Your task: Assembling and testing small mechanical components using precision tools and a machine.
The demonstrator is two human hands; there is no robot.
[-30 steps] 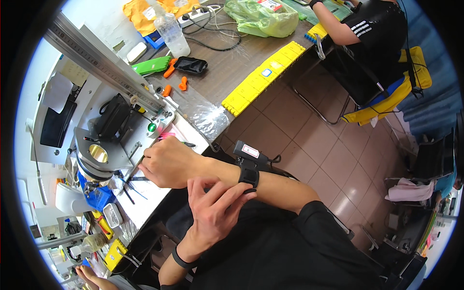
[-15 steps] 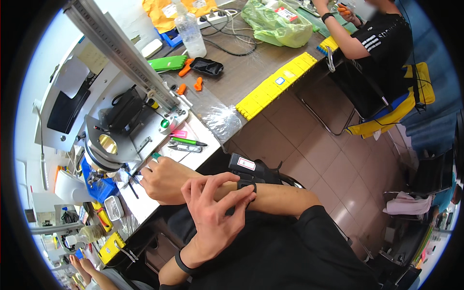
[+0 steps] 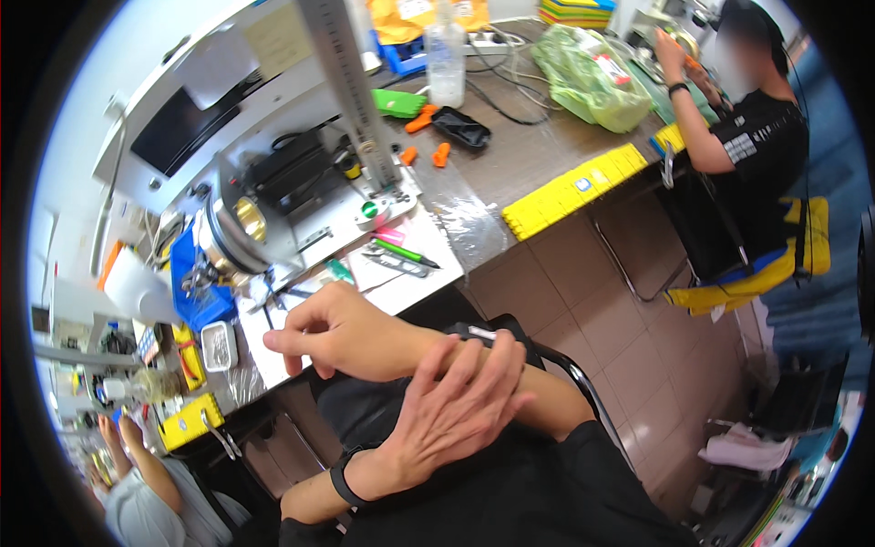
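My right arm reaches across my body toward the bench. Its hand (image 3: 351,333) hangs at the bench's near edge, thumb apart from loosely bent fingers, holding nothing that I can see. My left hand (image 3: 451,415) lies over my right wrist, its fingers bent around the forearm. A dark wristband that showed there earlier is hidden under it. Another black band (image 3: 344,479) circles my left wrist. Beyond my right hand, a green pen (image 3: 404,252), a grey-handled tool (image 3: 396,263) and a small green piece (image 3: 340,271) lie on the white bench top (image 3: 437,283).
A metal stand with a ruled column (image 3: 342,87) rises from the bench. A blue tray (image 3: 202,301) and a white dish (image 3: 219,346) sit to its left. Farther back are a bottle (image 3: 446,68) and a green bag (image 3: 592,77). Two co-workers sit nearby.
My left hand has gone from fingertips at the wristband to lying across the wrist. My right hand's thumb has spread from its fingers. The view has shifted, moving the bench rightward.
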